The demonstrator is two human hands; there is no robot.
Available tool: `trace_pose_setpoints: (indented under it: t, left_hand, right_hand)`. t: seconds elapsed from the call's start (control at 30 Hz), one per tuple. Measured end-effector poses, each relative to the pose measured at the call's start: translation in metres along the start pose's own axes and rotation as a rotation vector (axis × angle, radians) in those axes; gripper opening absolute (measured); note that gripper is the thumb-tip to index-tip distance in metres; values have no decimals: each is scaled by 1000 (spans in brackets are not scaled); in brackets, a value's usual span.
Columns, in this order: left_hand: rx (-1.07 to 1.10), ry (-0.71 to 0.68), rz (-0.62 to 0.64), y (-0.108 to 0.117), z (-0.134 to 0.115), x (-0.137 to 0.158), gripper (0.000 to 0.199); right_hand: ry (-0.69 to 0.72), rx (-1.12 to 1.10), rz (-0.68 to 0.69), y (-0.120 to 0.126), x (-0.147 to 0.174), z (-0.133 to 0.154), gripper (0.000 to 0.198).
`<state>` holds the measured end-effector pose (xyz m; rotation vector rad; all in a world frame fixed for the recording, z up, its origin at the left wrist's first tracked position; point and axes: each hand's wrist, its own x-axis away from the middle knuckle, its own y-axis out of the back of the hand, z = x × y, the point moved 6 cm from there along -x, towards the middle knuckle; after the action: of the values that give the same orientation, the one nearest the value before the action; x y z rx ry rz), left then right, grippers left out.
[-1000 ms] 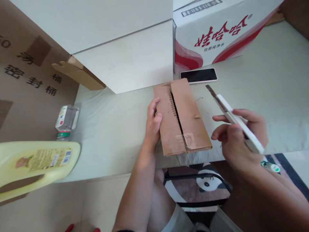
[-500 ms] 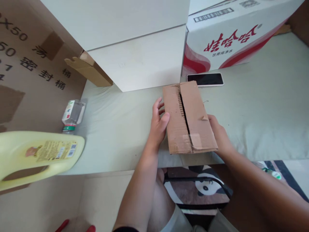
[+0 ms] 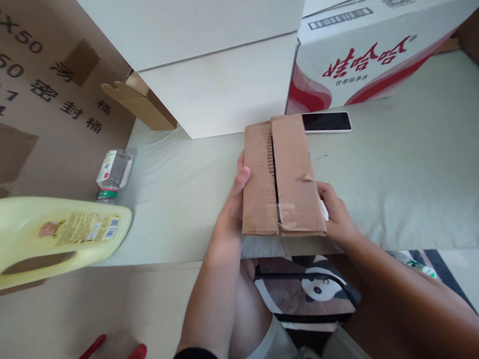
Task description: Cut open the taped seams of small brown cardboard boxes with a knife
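Note:
A small brown cardboard box (image 3: 294, 169) is in front of me above the pale green cloth, its two top flaps meeting at a narrow dark gap. Clear tape crosses the near end of the gap. My left hand (image 3: 238, 192) grips the box's left side, thumb at the top edge and other fingers mostly hidden behind it. On the right side, my right hand (image 3: 334, 212) is closed against the box. A small white piece (image 3: 324, 210) shows between that hand and the cardboard; whether it is a label or a separate item I cannot tell.
Behind the box lies a phone (image 3: 327, 122), beside a white-and-red carton (image 3: 348, 75) and a tall white box (image 3: 224, 94). At left are a clear bottle (image 3: 114, 172), a yellow jug (image 3: 86, 229) and a large carton (image 3: 48, 109). Below is a panda-print seat (image 3: 295, 294).
The small box has shifted left and slightly away from me, turned straighter, and now covers part of the phone. Both hands moved with it. The white piece by my right hand has come into view.

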<state>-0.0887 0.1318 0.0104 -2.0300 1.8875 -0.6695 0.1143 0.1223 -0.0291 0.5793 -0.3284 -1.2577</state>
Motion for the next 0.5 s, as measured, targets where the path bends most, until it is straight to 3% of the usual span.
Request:
trace_pose_setpoints:
  t: [0.17, 0.33, 0.5]
  left_hand:
    - [-44, 21, -22, 11, -1, -3, 52]
    - [-76, 12, -39, 23, 3, -11, 62]
    - [-120, -10, 33, 17, 0, -11, 64]
  right_hand:
    - [74, 103, -35, -5, -3, 2, 38]
    - [144, 186, -47, -12, -4, 1, 39]
    - [149, 178, -2, -15, -1, -4, 51]
